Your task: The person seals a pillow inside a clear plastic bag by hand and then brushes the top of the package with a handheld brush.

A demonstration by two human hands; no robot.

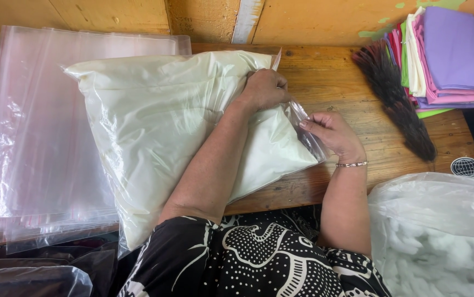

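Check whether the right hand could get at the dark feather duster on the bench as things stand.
Probably yes. The right hand pinches the open end of the clear bag around the cream pillow, and only bare wooden bench lies between it and the feather duster. It would need to let go first.

A plump cream-white pillow [165,126] lay flat on the wooden table, sheathed in a clear plastic bag [303,129]. The bag's open mouth pointed right, its loose edge crumpled

We see small sewing/packing workshop: rough wooden bench [336,82], stack of clear plastic bags [39,148], folded coloured fabrics [445,55], sack of white stuffing [440,236].
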